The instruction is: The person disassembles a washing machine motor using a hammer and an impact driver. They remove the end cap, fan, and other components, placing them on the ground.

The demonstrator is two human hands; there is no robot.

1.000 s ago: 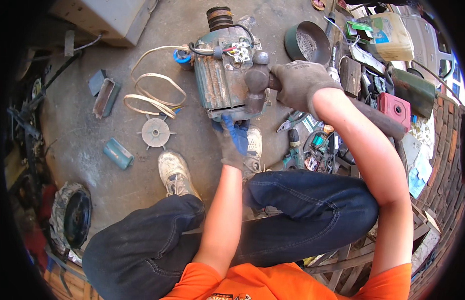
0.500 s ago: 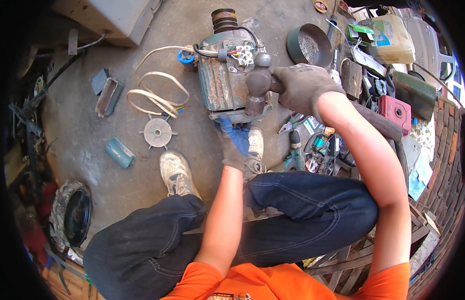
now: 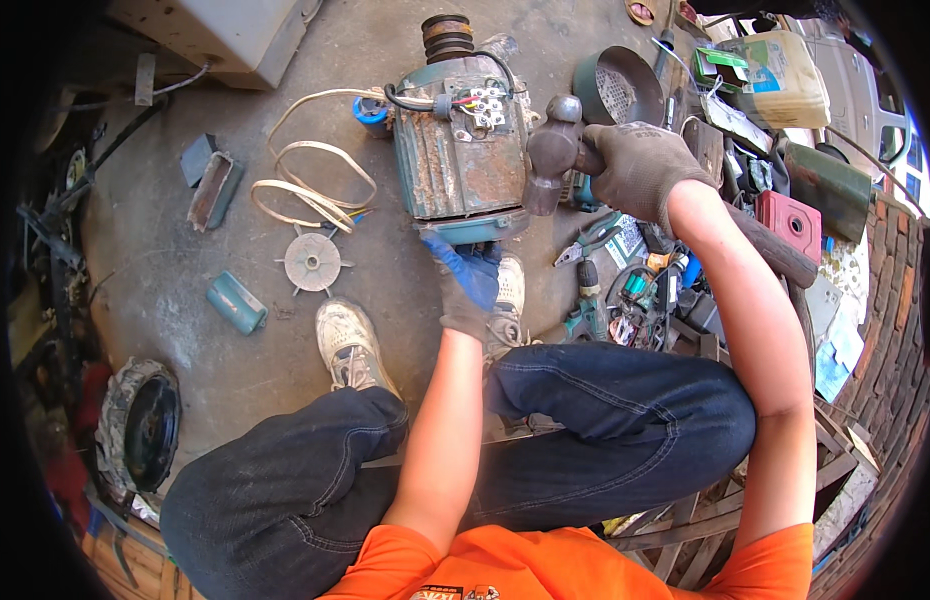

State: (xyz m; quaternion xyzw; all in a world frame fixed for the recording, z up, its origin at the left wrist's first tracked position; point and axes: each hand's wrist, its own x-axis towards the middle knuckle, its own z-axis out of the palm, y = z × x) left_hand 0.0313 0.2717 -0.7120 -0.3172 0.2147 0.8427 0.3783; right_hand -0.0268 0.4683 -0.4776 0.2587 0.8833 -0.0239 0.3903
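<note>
A worn green electric motor (image 3: 447,165) lies on the floor before me, its grooved pulley (image 3: 448,38) pointing away. Its wired terminal block (image 3: 480,112) is exposed on top. At the near end, a narrow dark gap runs between the body and the end cover (image 3: 493,230). My gloved left hand (image 3: 467,285) is closed on that cover's lower edge, with some fingers hidden beneath it. In my gloved right hand (image 3: 640,175) is a hammer (image 3: 553,158), gripped near its head. The head hangs just right of the motor; the wooden handle runs back under my forearm.
Left of the motor lie a looped white cable (image 3: 320,205), a fan wheel (image 3: 313,263), a teal curved cover (image 3: 237,303) and a small open box (image 3: 215,190). Pliers (image 3: 585,240), a drill (image 3: 588,300) and a round pan (image 3: 617,88) lie to the right.
The hammer and my right hand have moved right, off the motor's near right corner. My left hand stays at the end cover.
</note>
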